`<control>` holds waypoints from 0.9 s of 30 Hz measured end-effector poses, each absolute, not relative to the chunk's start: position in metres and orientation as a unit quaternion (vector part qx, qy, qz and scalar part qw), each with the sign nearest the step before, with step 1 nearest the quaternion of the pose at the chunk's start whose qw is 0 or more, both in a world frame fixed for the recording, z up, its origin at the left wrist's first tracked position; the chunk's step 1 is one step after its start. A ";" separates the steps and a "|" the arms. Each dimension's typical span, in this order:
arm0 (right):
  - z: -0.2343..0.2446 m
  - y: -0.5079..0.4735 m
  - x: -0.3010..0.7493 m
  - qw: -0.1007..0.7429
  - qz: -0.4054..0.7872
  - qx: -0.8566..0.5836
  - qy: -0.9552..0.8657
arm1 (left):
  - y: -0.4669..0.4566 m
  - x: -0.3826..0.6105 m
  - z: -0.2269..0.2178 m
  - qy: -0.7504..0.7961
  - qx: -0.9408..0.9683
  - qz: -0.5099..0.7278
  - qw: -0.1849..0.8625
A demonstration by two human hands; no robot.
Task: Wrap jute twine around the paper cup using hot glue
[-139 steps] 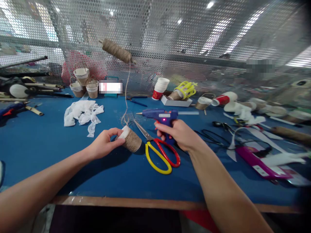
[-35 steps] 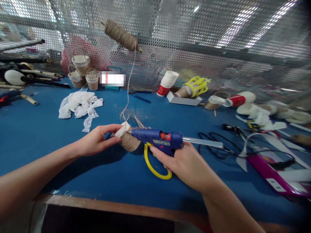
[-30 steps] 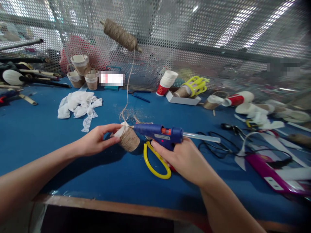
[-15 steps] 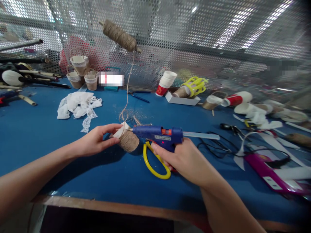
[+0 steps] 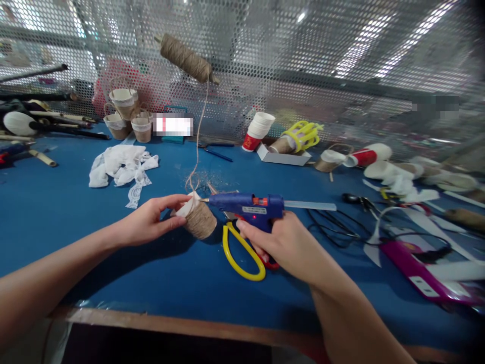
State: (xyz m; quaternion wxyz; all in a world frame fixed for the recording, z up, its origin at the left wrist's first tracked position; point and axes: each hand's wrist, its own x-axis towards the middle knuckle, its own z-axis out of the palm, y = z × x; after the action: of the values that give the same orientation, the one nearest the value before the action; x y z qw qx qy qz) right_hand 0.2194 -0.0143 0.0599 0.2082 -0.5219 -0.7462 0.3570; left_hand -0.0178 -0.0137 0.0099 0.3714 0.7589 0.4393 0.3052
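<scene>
My left hand [image 5: 153, 221] grips the white rim of a paper cup [image 5: 199, 221], which is tilted and wrapped in brown twine over most of its side. From a twine spool [image 5: 185, 57] on the mesh wall, a strand [image 5: 198, 136] hangs down to the cup. In my right hand [image 5: 282, 240] is a blue glue gun [image 5: 242, 206], its nozzle close to the cup near the rim; whether it touches I cannot tell. A clear glue stick [image 5: 310, 205] sticks out of its back. Yellow-handled scissors [image 5: 242, 258] lie under the gun, their blades mostly hidden.
Finished twine cups [image 5: 129, 114] and white lace [image 5: 123, 164] stand and lie at left. Stacked paper cups [image 5: 258, 131] and a shallow white box [image 5: 284, 155] are at the back. Black cables [image 5: 333, 227] and a magenta power strip [image 5: 420, 270] occupy the right side.
The glue gun has shifted slightly, its nozzle drawing a little upward and right along the cup. My left hand and the cup stay almost still.
</scene>
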 end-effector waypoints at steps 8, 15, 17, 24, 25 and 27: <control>0.060 -0.017 0.216 0.194 0.348 -0.510 -0.762 | -0.013 -0.017 0.010 0.434 0.753 0.312 0.383; 0.058 -0.024 0.213 0.207 0.286 -0.474 -0.807 | -0.012 -0.017 0.010 0.407 0.759 0.324 0.391; 0.058 -0.023 0.213 0.203 0.283 -0.472 -0.810 | -0.012 -0.018 0.009 0.403 0.764 0.322 0.388; 0.057 -0.021 0.216 0.204 0.259 -0.491 -0.807 | -0.012 -0.018 0.009 0.418 0.763 0.317 0.378; 0.056 -0.023 0.215 0.202 0.260 -0.487 -0.809 | -0.012 -0.018 0.009 0.412 0.765 0.320 0.379; 0.055 -0.025 0.214 0.198 0.260 -0.481 -0.814 | -0.012 -0.017 0.008 0.404 0.765 0.325 0.382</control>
State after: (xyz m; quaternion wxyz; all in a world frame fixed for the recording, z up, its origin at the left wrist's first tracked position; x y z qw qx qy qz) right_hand 0.2140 -0.0249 0.0554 0.1976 -0.4809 -0.8138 0.2596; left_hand -0.0173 -0.0117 0.0084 0.3821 0.7652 0.4037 0.3250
